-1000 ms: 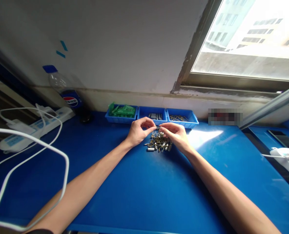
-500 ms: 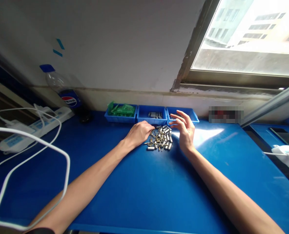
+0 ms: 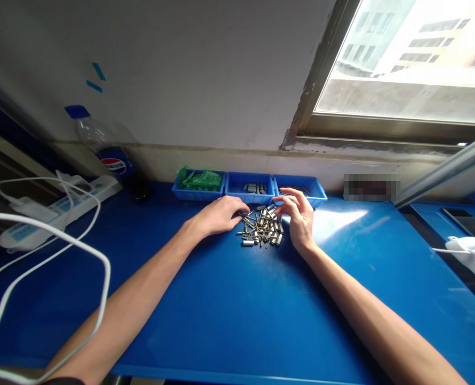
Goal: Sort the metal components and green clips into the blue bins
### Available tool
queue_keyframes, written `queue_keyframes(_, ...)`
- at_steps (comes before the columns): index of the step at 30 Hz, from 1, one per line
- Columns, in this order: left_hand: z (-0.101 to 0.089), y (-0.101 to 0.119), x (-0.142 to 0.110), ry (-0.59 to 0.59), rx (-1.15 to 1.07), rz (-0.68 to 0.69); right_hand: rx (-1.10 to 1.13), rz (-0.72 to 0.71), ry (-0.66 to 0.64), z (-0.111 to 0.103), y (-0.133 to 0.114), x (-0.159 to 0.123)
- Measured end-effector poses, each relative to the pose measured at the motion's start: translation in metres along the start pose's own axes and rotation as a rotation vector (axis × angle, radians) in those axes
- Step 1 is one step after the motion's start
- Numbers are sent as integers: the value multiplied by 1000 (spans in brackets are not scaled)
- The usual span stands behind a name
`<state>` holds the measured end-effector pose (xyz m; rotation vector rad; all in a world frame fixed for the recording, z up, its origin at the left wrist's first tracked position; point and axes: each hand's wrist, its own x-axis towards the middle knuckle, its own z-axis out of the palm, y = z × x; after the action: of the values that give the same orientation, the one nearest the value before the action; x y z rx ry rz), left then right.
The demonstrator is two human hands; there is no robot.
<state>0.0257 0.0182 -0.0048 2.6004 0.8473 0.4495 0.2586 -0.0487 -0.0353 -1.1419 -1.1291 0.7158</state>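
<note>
A pile of small metal parts [image 3: 261, 230], silver cylinders mixed with thin brass-coloured pins, lies on the blue table [image 3: 237, 305]. At its left edge is my left hand [image 3: 221, 215], thumb and forefinger apart, with nothing visible between them. Over the right side of the pile hovers my right hand [image 3: 300, 220]. Its fingers are loosely curved and spread, and I see nothing in them. Behind the pile stand a blue bin with green plastic bags [image 3: 199, 182], a middle blue bin [image 3: 237, 181] with grey cylinders, and a right blue bin [image 3: 318, 191] with thin pieces, partly behind my right fingers.
A cola bottle [image 3: 117, 163] stands against the wall at the left. Nearer are a white power strip [image 3: 61, 211] and a looping white cable [image 3: 105, 278]. At the right are a slanted metal bar [image 3: 446, 166], a phone [image 3: 468, 222] and another white power strip [image 3: 472, 256].
My left hand has shifted slightly left and its thumb and forefinger have parted. My right hand has moved a little left and down, its fingers closer to the pile.
</note>
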Motion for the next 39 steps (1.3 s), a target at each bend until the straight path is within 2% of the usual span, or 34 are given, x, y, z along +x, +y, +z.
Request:
queue_keyframes(7, 8, -1, 3, 51, -86, -46, 3, 23, 2, -1, 0, 0)
queue_keyframes(16, 6, 5, 5, 222, -278, -103, 25, 64, -123, 2, -4, -2)
queue_keyframes(20, 9, 7, 8, 321, -340, -152, 53, 74, -120, 2, -4, -1)
queue_keyframes(25, 12, 15, 14, 492, -761, -242, 37, 75, -165, 1, -6, -3)
queue_keyframes(28, 15, 19, 15, 488, -919, -241, 48, 96, -228, 3, -10, -4)
queue_keyframes(34, 21, 20, 14, 414, -869, -198, 125, 178, -250, 5, -9, -2)
queue_keyframes(39, 24, 21, 14, 418, -877, -197, 167, 180, -237, 2, -3, 1)
